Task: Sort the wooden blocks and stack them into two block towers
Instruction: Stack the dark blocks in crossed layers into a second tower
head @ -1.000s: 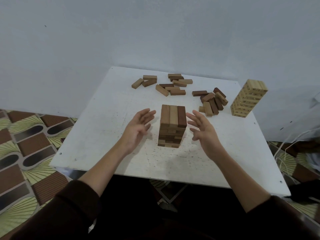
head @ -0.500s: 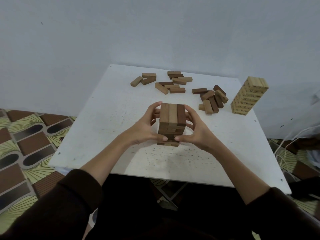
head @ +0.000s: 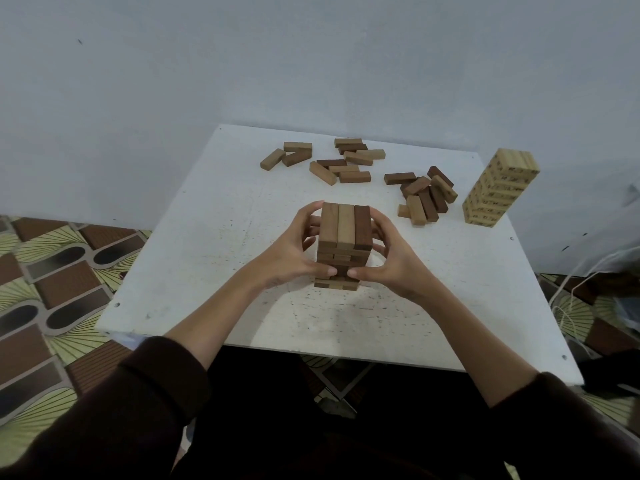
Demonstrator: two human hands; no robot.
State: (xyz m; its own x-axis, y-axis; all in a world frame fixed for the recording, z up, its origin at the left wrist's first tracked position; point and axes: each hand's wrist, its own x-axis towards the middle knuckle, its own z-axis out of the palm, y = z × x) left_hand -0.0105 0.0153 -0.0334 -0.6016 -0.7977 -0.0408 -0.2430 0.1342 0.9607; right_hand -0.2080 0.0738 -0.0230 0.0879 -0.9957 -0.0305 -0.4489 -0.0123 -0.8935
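Left hand [head: 291, 254] and right hand [head: 391, 261] cupped inward, thumbs nearly meeting, forearms extended forward

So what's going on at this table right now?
A person's left hand and right hand clasp a short brown block tower at mid-table, squaring its sides. Loose brown blocks lie scattered behind it. A taller pale tower stands at the right edge of the white table.

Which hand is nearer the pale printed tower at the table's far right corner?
Right. The right hand cups the centre tower's near side; the left hand is beyond it.
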